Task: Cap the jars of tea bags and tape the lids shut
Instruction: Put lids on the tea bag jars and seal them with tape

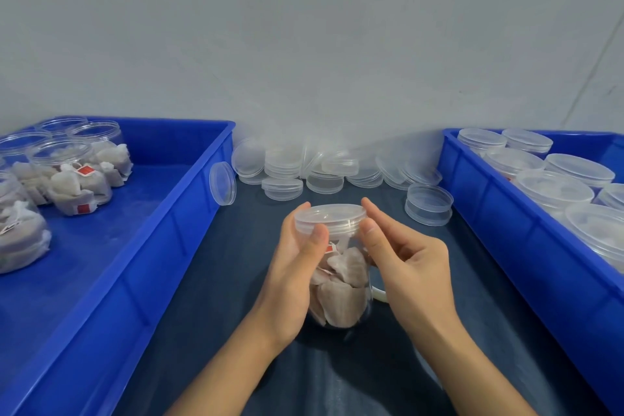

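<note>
A clear plastic jar (341, 294) filled with tea bags stands on the dark mat in the middle. A clear lid (332, 214) sits on its mouth. My left hand (290, 284) wraps the jar's left side and top, with the thumb across the lid's front edge and the fingers behind it. My right hand (412, 267) pinches the lid's right rim between thumb and forefinger, its other fingers curled. A white curved piece (380, 294) shows under my right palm beside the jar; what it is I cannot tell.
A blue bin (189, 199) on the left holds several uncapped jars of tea bags (72, 179). A blue bin (499, 230) on the right holds several capped jars (553, 189). Loose clear lids (304, 165) are piled along the wall, one lid (223, 183) leans on the left bin, and two stacked lids (429, 204) lie near the right bin.
</note>
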